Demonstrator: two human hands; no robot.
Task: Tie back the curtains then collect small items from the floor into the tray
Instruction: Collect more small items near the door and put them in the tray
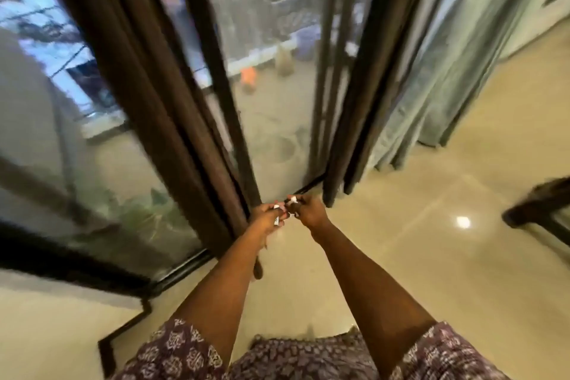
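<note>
A dark brown curtain (148, 80) hangs bunched at the left of a glass door. A second brown curtain (367, 102) hangs to the right, with a pale green sheer (456, 65) beside it. Both my arms reach forward and meet low, in front of the left curtain's bottom. My left hand (266, 217) and my right hand (308, 210) are curled, fingertips together, pinching something small and dark between them. The frame is blurred, so I cannot tell what that thing is. No tray shows.
The glass door (271, 102) looks onto a balcony with an orange object (248, 75). The beige tiled floor (447, 256) spreads to the right. A dark wooden furniture piece (539, 210) juts in at the right edge. A dark floor border (123, 327) runs at lower left.
</note>
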